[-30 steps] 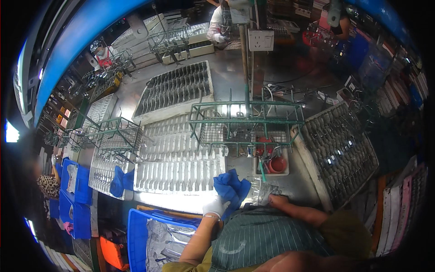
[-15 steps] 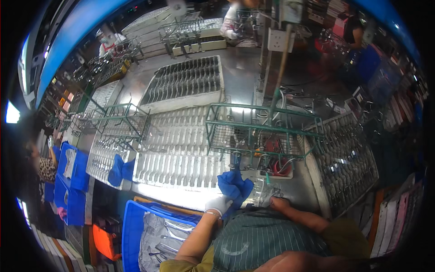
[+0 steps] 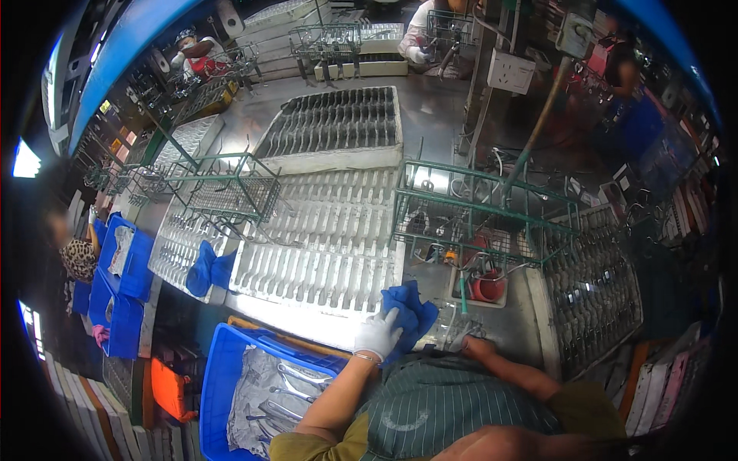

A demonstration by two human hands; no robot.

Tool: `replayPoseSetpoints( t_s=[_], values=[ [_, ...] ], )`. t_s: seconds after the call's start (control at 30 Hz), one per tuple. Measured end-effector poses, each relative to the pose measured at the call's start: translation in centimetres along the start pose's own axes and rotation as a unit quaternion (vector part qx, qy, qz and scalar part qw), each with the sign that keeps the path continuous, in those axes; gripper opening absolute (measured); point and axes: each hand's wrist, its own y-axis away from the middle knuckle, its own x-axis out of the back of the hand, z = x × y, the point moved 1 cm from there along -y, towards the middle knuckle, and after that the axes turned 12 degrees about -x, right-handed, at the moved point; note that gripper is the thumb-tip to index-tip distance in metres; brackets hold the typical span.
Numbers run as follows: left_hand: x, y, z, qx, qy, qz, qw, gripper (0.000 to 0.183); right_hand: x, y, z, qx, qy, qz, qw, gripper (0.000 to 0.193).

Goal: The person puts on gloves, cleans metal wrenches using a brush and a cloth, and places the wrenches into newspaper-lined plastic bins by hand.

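Note:
My left hand (image 3: pixel 377 333), in a white glove, is at the table's near edge with its fingers closed against a crumpled blue cloth (image 3: pixel 413 311). To its right, my right hand (image 3: pixel 473 345) rests low by the edge, close to my striped apron. Its fingers look closed around something small and shiny, too blurred to name. Below my left forearm, a blue bin (image 3: pixel 217 384) holds grey paper and shiny metal tools (image 3: pixel 296 380) that look like wrenches. Beyond the cloth lies a pale tray (image 3: pixel 319 238) with rows of metal pieces.
A green wire rack (image 3: pixel 484 207) stands ahead, over a red cup (image 3: pixel 487 286). Another wire rack (image 3: pixel 231 188) is to the left. A filled tray (image 3: pixel 588 292) sits at right, and a second blue cloth (image 3: pixel 209 269) at left. Co-workers (image 3: pixel 204 58) work across the table.
The view has shifted, so the table's things appear moved. My left hand has risen slightly against the blue cloth, showing more of the glove. My right hand stays at the table edge.

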Motion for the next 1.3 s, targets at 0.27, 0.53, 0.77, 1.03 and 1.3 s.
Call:
replayPoseSetpoints(
  t_s=[0.27, 0.53, 0.77, 1.03, 1.3],
  values=[
    [0.4, -0.2, 0.2, 0.013, -0.003, -0.098, 0.995, 0.047, 0.2, 0.0, -0.3, -0.034, 0.031, -0.001, 0.999, 0.019],
    [0.4, -0.2, 0.1, 0.004, 0.026, -0.081, 0.996, 0.047, 0.7, 0.5, -0.8, -0.026, 0.005, -0.003, 1.000, 0.014],
    [0.3, -0.1, 0.1, 0.010, 0.028, -0.078, 0.996, 0.046, -0.5, -0.4, 0.3, -0.021, 0.006, -0.005, 1.000, 0.013],
    [-0.7, -0.2, -0.6, -0.015, 0.039, -0.060, 0.997, 0.049, 0.1, 0.2, -0.4, -0.027, -0.004, 0.004, 1.000, 0.013],
    [-0.9, -0.4, -0.9, 0.001, 0.029, -0.101, 0.994, 0.051, -0.7, 0.0, -0.4, -0.015, -0.017, 0.031, 0.999, 0.012]
  ],
)
